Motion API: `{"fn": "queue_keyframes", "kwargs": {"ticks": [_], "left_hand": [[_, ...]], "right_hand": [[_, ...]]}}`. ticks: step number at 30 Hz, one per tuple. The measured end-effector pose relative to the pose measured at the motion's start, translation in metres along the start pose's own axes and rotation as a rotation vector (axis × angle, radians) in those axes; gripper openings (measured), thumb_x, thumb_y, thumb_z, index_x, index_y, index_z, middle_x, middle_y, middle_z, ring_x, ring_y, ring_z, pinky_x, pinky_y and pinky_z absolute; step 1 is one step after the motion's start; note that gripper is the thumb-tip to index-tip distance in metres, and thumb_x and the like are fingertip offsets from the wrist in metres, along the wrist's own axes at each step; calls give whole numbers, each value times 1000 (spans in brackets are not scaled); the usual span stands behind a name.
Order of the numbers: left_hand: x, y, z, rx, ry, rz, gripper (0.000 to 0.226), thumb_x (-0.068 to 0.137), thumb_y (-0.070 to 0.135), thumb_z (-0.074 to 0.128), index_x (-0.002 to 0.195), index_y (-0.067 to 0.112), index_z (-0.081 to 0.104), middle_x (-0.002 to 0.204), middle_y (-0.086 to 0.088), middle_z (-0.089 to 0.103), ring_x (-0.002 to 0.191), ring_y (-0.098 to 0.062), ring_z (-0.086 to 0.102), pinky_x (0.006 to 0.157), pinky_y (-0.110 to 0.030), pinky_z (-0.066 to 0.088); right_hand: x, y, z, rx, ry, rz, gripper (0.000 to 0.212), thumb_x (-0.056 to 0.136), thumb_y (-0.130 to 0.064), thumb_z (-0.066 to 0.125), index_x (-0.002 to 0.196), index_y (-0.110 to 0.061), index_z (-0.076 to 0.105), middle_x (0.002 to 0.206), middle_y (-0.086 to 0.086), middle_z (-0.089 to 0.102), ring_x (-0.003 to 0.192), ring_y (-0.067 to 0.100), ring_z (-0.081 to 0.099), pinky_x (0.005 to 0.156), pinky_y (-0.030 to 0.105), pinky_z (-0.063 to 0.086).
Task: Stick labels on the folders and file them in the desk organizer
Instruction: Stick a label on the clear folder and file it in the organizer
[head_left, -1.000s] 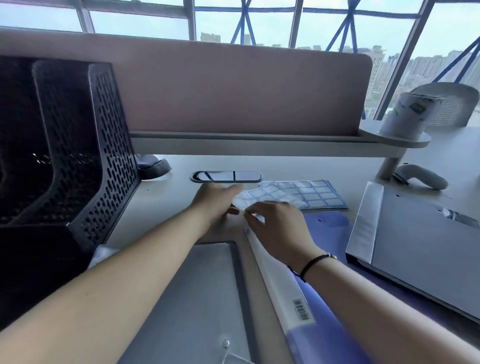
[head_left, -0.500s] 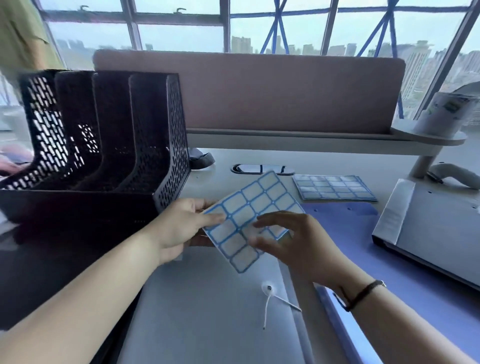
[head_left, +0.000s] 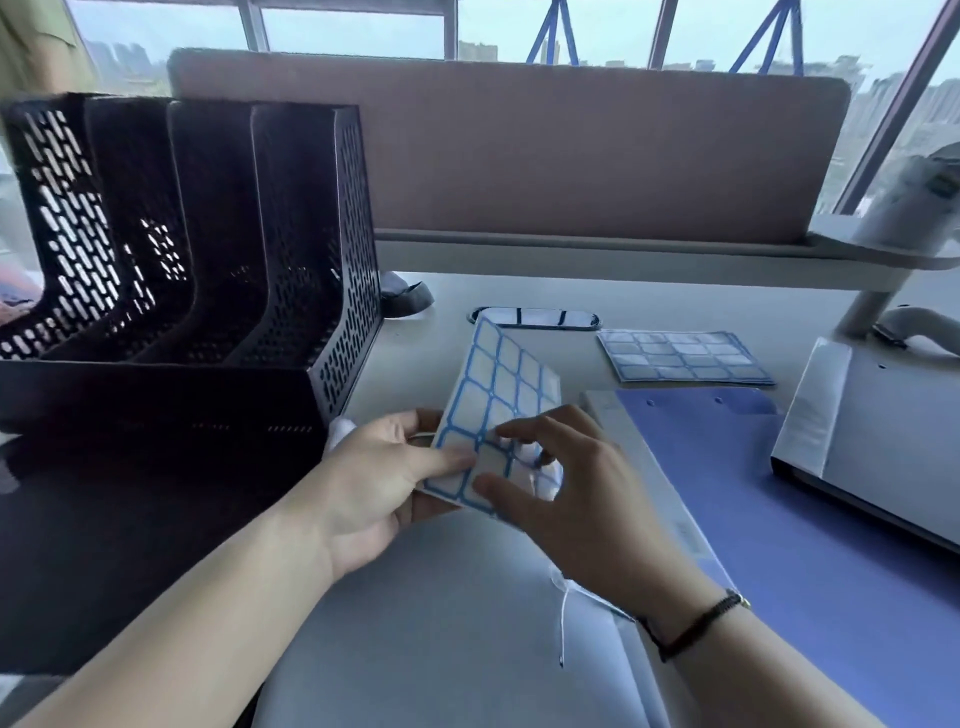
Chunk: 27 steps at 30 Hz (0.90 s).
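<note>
The left hand (head_left: 382, 486) grips the label sheet (head_left: 498, 410) by its lower edge, thumb clamped across it, while the right hand (head_left: 576, 499) has its fingertips curled onto a label near the bottom, apparently starting to peel it. Task judged at an early stage: the grey folder (head_left: 441, 623) below the hands, the blue folder (head_left: 810, 519) and the grey binder (head_left: 883, 441) to their right show no labels, and the desk organizer (head_left: 208, 249) beyond the left hand appears empty.

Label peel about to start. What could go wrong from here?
1. The label sheet is held in the air, gripped only at its lower end by the left hand; it may buckle as the right hand picks at a label.
2. The peeled label could curl onto itself before reaching the grey folder.
</note>
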<state>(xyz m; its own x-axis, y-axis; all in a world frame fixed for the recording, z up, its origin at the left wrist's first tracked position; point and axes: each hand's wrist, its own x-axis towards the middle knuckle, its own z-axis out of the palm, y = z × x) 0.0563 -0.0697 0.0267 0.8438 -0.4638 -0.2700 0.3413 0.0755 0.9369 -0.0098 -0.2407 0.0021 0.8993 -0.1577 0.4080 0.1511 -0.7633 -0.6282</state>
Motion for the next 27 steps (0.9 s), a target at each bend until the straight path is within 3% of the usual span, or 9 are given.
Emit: {"fn": "queue_keyframes", "kwargs": {"ticks": [8,13,15,17,19,22,27], "left_hand": [[-3,-5,-6,107,-115,19,18,88,0,66,99,5,79,105,-18,76,86,-25,74,74,-30,61],[-3,-6,-7,126,-89,36,17,88,-2,65,99,2,77,103,-22,75,84,-26,73,72,-29,62],[-3,-7,-6,186,-39,79,18,86,-4,67,103,2,72,101,-22,75,88,-31,71,81,-37,59],[-3,-9,-6,312,38,166,25,84,-4,73,102,10,65,96,-19,77,89,-37,69,95,-52,52],[-4,-9,-6,432,84,249,40,77,3,82,102,24,58,96,-9,78,89,-39,71,97,-61,50],[-7,-9,-4,506,92,319,55,76,6,84,107,41,55,106,3,77,85,-33,74,93,-61,52],[-9,-10,-1,411,57,285,59,82,-12,71,121,29,52,98,-9,78,87,-28,73,95,-51,53]], "right_hand": [[-7,11,4,55,-10,17,32,73,-49,79,103,-40,72,101,-22,60,91,3,58,73,10,41],[-6,14,-1,86,48,40,29,70,-39,86,95,-42,73,96,-17,60,90,2,55,75,9,38],[-6,13,-2,101,51,55,28,70,-36,87,95,-40,75,95,-15,60,90,1,54,75,7,38],[-7,12,-4,126,36,73,28,70,-36,86,96,-37,76,95,-16,59,89,-2,53,73,6,39],[-7,11,-5,155,7,102,28,70,-38,86,96,-36,76,95,-16,59,86,-1,53,65,5,41],[-7,12,-4,178,-26,131,27,70,-42,85,95,-37,76,92,-17,60,84,2,53,65,8,40],[-8,13,-2,187,-42,125,26,72,-42,84,96,-36,76,87,-16,62,82,5,55,68,10,38]]}}
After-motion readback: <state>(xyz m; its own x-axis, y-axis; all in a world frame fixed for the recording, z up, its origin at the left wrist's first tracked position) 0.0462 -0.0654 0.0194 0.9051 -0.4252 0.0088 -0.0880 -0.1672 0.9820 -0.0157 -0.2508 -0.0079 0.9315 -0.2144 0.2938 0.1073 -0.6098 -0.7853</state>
